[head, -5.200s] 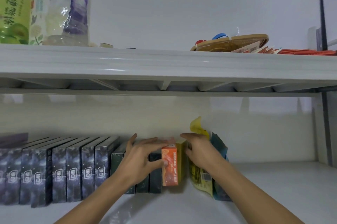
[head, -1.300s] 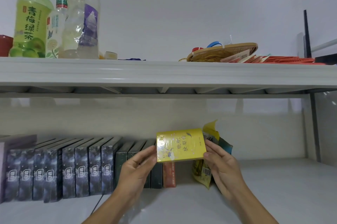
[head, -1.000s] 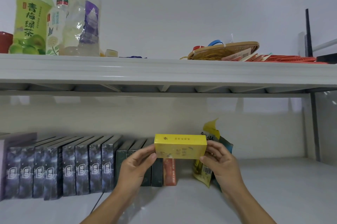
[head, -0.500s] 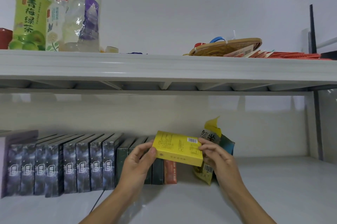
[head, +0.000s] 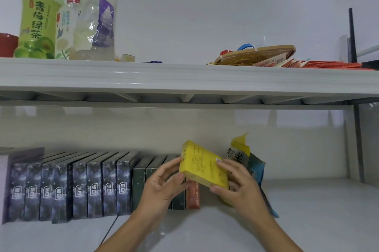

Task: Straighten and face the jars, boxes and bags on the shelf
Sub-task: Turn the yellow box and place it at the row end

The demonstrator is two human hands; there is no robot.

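Holding one yellow box [head: 204, 166] tilted in mid-air, lower centre of frame, between both hands.

Gripping its left end with the left hand [head: 162, 187] and its lower right corner with the right hand [head: 235, 182], long axis slanting down to the right; hovering just above one orange box [head: 192, 195] ending the row of about eight dark boxes [head: 82, 188] and three green boxes [head: 141, 186], two bags [head: 249, 164] just right. Judging the gap beside the orange box as the slot.

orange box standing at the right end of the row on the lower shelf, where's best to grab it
Pinch the narrow orange box across its two broad faces near the top front corner, coming from the front. It stands upright, spine out, tight against the dark green boxes on its left; only its right face is free.
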